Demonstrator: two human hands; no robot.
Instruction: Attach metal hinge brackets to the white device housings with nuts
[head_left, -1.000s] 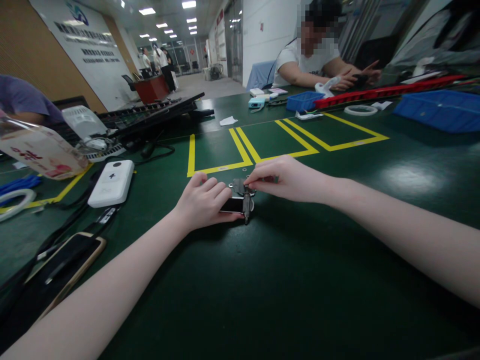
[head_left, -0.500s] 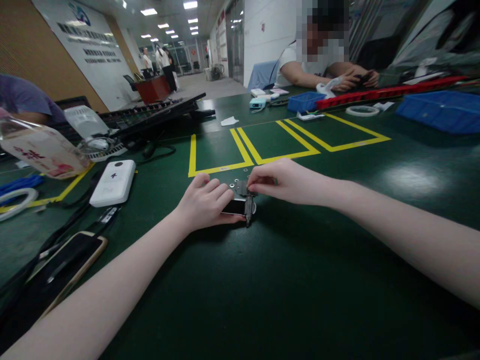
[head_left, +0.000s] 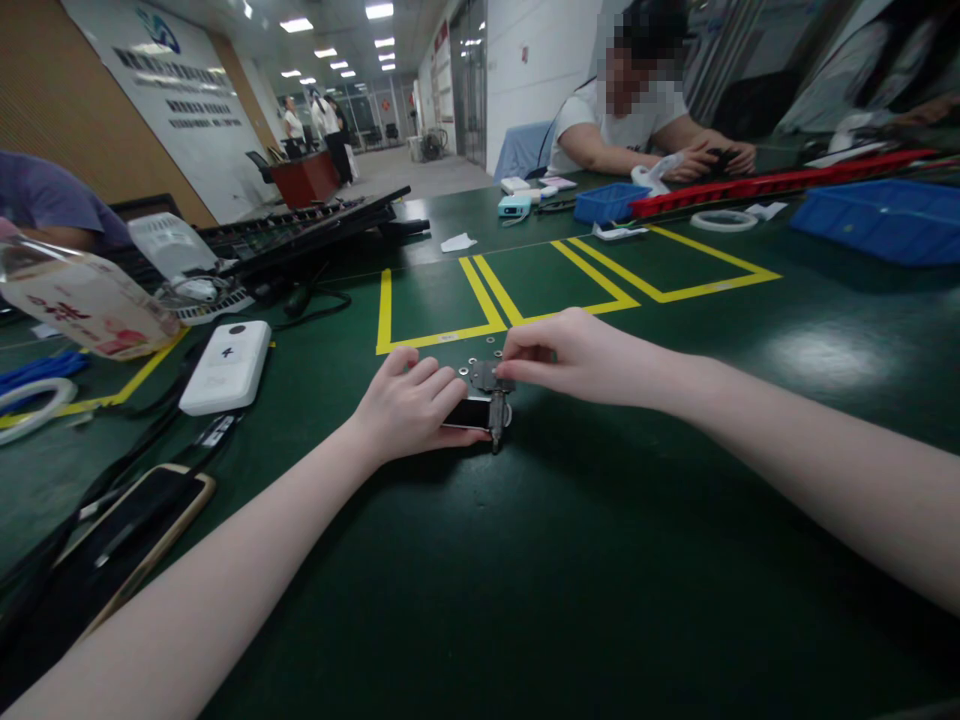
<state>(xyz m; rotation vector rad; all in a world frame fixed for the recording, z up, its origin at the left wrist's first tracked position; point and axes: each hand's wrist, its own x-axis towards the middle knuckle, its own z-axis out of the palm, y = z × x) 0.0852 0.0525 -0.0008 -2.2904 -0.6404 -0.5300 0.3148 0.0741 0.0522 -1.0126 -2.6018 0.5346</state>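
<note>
Green table (head_left: 600, 560), yellow tape boxes (head_left: 480, 300) marked on it. Left hand (head_left: 409, 405) clamps a small dark block (head_left: 469, 412) flat on the table. Right hand (head_left: 577, 355) pinches a metal bracket (head_left: 489, 378) on the block's far end. Tiny washers (head_left: 469, 365) lie just beside.

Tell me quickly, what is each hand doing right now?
Left hand: closed on the small dark flat metal part, pressing it onto the green table.
Right hand: fingers pinched on the small grey metal bracket.
</note>
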